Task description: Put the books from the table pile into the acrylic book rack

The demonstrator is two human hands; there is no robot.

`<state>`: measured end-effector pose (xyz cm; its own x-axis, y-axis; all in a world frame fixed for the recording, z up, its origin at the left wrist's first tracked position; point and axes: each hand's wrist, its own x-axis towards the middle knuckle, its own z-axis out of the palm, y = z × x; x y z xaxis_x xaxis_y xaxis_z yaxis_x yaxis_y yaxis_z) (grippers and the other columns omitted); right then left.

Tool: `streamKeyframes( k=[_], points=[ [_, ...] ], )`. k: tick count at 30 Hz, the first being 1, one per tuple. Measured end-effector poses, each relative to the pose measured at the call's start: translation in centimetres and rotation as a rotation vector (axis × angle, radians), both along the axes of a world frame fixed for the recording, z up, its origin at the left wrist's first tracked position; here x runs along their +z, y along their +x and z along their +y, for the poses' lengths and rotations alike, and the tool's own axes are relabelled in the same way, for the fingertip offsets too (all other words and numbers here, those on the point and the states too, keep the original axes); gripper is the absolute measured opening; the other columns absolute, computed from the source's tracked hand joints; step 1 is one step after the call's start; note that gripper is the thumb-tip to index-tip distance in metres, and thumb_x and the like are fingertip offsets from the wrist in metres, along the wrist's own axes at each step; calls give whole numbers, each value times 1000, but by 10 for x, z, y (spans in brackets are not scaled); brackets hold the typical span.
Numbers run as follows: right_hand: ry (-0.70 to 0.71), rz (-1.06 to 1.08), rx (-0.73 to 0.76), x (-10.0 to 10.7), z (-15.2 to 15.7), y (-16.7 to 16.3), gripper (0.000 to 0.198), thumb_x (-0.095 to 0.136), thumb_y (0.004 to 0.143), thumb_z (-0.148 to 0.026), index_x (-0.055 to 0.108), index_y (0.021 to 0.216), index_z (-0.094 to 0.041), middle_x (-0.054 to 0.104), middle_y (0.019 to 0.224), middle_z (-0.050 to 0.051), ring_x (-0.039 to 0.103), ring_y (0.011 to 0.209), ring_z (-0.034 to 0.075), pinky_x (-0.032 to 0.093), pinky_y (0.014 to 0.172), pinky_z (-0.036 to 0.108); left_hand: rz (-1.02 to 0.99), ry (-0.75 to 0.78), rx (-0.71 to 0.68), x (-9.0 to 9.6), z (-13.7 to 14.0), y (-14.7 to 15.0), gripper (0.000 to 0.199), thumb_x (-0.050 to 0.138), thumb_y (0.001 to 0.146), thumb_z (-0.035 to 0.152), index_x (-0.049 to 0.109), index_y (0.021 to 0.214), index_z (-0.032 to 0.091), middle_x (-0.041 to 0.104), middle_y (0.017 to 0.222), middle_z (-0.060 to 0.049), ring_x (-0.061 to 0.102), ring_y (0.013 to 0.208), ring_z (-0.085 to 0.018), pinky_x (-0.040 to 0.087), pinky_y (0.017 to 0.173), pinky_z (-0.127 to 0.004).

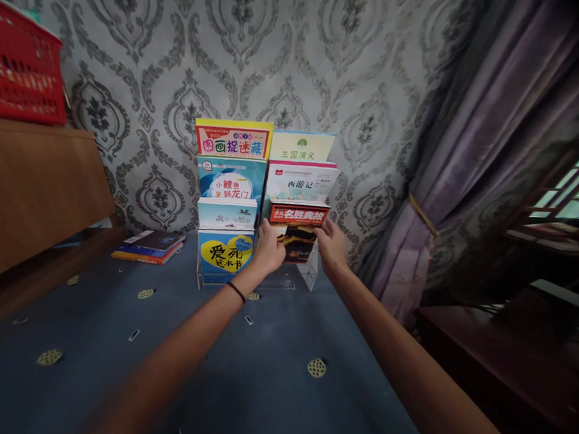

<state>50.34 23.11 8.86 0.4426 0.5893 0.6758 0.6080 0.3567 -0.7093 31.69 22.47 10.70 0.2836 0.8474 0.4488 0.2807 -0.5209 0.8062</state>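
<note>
A clear display rack [312, 275] stands against the wall with two columns of books in stepped tiers. My left hand [270, 248] is closed on the left edge of a book with a red title band and a dark picture [297, 237], low in the right column. At the same book's right edge, my right hand [331, 242] grips with thumb and fingers. Behind it rise a white book with a pink top edge [301, 181] and a pale yellow-green book [300, 146]. Beside my left hand is a blue book with a yellow heart [226, 255]. Whether the held book touches the rack cannot be told.
Above that blue book are a pale blue book [227, 214], a teal book [231, 178] and a yellow-and-red book [234, 141]. A small book stack [149, 247] lies left on the blue patterned cloth [220, 380]. A wooden cabinet [39, 189] carries a red basket [19, 69]; a curtain [415, 237] hangs right.
</note>
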Motion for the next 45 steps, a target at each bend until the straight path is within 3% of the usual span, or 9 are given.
streamKeyframes(
  k=[3,7,11,13,16,22,29,34,45],
  points=[
    [18,54,-39,-23,-11,1,64,49,82,-36,47,141,-12,65,129,18,64,119,30,52,99,49,19,14,-67,-32,-20,-9,83,54,77,5,23,154,1,30,159,-25,25,152,-31,21,126,-38],
    [-36,13,-115,-51,-25,3,60,54,79,-38,55,133,-13,65,122,18,63,111,33,50,99,54,37,-63,-183,-55,-27,-15,84,53,83,9,15,157,10,51,143,-20,57,128,-27,41,114,-45],
    [-123,-53,-177,-64,-31,11,53,57,74,-37,66,121,-13,64,107,16,62,98,33,49,95,55,2,-245,-176,-44,-17,-13,85,50,89,11,3,159,16,67,114,-11,71,94,-19,58,78,-30],
    [-154,-80,-185,-68,-32,14,53,56,73,-36,68,120,-14,62,105,14,62,95,31,50,94,53,-41,-335,-174,-36,-13,-12,85,47,91,11,-3,159,18,67,113,-11,72,86,-16,53,61,-21],
    [-179,-107,-183,-74,-32,15,55,55,75,-34,66,126,-18,60,108,13,61,98,30,52,91,49,-85,-444,-212,-29,-13,-13,83,46,93,11,-3,159,20,68,111,-10,71,75,-13,44,49,-15],
    [-195,-135,-171,-82,-28,10,63,53,77,-35,58,137,-17,58,110,14,58,106,32,53,90,49,-89,-482,-238,-35,-9,-16,83,45,93,9,-2,160,24,69,101,-7,69,69,-11,42,47,-14],
    [-200,-121,-196,-80,-21,15,53,52,78,-34,64,127,-21,63,102,11,59,98,30,51,90,49,-58,-463,-276,-43,2,-18,89,44,93,7,-11,160,26,68,90,-3,68,63,-10,44,50,-13],
    [-187,-119,-222,-79,-20,13,54,52,73,-31,64,125,-18,63,103,11,58,99,30,49,92,50,-47,-477,-313,-42,3,-23,90,46,91,5,-8,161,24,67,78,0,66,59,-9,47,54,-14],
    [-153,-135,-195,-78,-16,17,51,52,75,-33,64,123,-18,65,103,11,60,96,30,52,87,49,-11,-513,-287,-32,-3,-19,89,46,95,7,-12,159,28,69,89,-3,65,57,-9,47,51,-14]
  ],
)
